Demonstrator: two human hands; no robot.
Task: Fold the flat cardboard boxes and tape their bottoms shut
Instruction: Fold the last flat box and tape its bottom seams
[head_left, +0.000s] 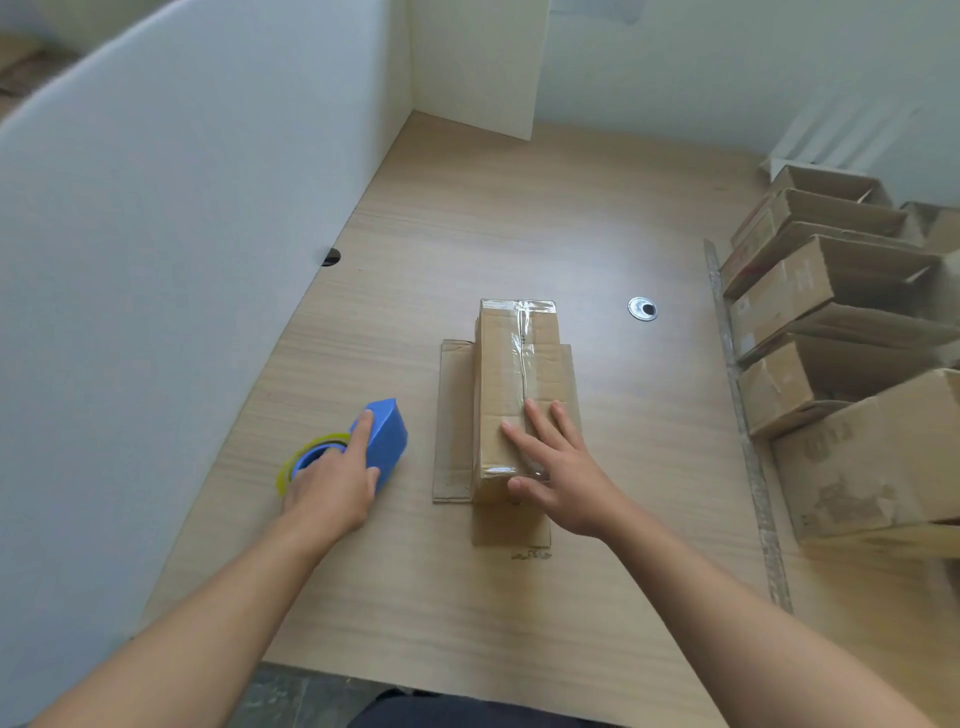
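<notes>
Pressing down on the upturned cardboard box (506, 374), the right hand (558, 467) lies flat with its fingers (540, 421) straight and slightly spread. They point away from the person across the near half of the box's top face, and the thumb sits at the near edge. 1 strip of clear tape (522, 338) runs lengthwise along the box's centre seam, passing under the fingers and wrapping over both ends. The box stands near the middle of the wooden desk (519, 208), and 3 of its flaps (452, 415) show, splayed flat on the desk to the left, to the right and toward the person.

Left of the box and apart from it, the left hand (332, 483) grips 1 blue tape dispenser (387, 431) that rests on the desk. Its index finger lies stretched along the blue body, its thumb is against the side, and the other fingers curl in at the 1 roll of tape (291, 467).

Along the desk's right edge stands a row of folded boxes (831, 312), about 6, though they overlap too much for a sure count. 1 metal grommet (642, 309) sits between them and the taped box. A pale partition (182, 208) borders the desk on the left.
</notes>
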